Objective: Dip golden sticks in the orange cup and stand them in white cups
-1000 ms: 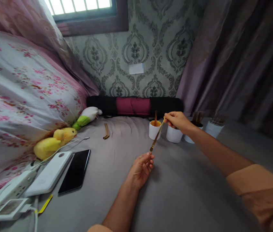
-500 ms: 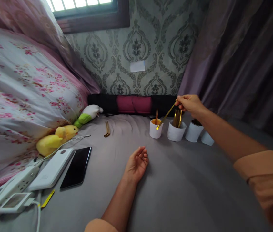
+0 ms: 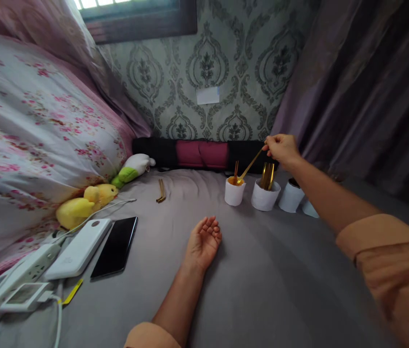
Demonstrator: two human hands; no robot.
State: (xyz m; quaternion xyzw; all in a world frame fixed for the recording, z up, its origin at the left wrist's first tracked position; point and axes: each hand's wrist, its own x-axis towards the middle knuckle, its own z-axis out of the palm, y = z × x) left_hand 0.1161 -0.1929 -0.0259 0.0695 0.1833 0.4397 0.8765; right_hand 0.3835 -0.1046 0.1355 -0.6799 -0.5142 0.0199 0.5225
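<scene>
A slim gold utensil (image 3: 253,164) slants down from the pinched fingers of my right hand (image 3: 281,149). Its lower end is at the mouth of the leftmost white cup (image 3: 233,194); whether that end is a spoon or a fork is too small to tell. Two thin brown sticks (image 3: 236,171) stand in the same cup. Beside it, a wider white cup (image 3: 264,201) holds several shiny gold pieces (image 3: 267,175). My left hand (image 3: 203,244) rests palm up on the grey sheet (image 3: 248,290), its fingers loosely curled and holding nothing.
Two more white cups (image 3: 290,197) stand to the right, partly behind my right forearm. Thin gold pieces (image 3: 161,191) lie at left centre. A black phone (image 3: 114,249), white power bank (image 3: 78,250), power strip (image 3: 12,286) with cables and plush toys (image 3: 84,205) line the left.
The gold utensil's lower end has moved up and slightly right, from in front of the leftmost cup to its mouth. My left hand stays in place.
</scene>
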